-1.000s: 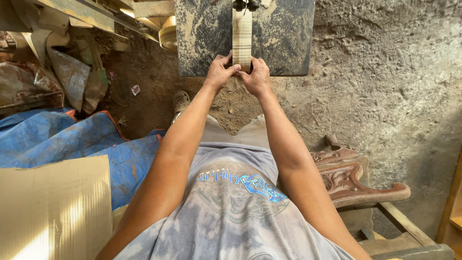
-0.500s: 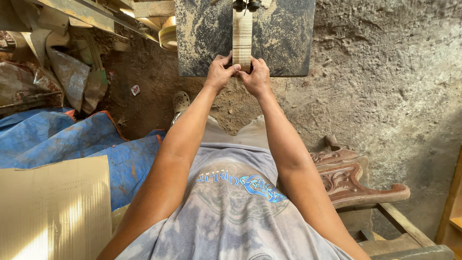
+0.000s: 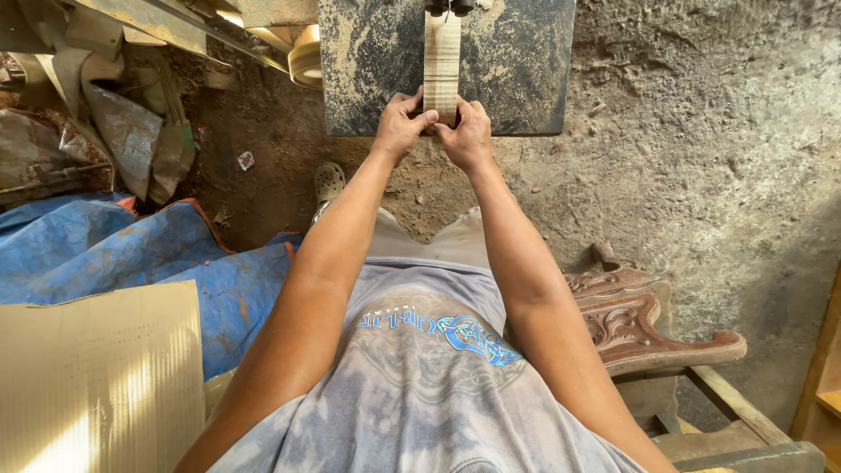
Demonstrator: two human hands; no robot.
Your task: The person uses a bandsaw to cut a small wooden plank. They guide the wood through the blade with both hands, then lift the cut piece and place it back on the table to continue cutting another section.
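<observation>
Dusty grey, the machine table runs out of view at the top edge, so whatever stands above it is cut off. Well below and left of the table lies a blue tarp, with a cardboard sheet over its near edge; below and right of it sits a carved wooden piece, partly behind the forearm. On the table, a narrow wooden strip lies lengthwise, its far end hidden under a dark fitting. The left hand and right hand pinch its near end, fingers curled closed around it.
</observation>
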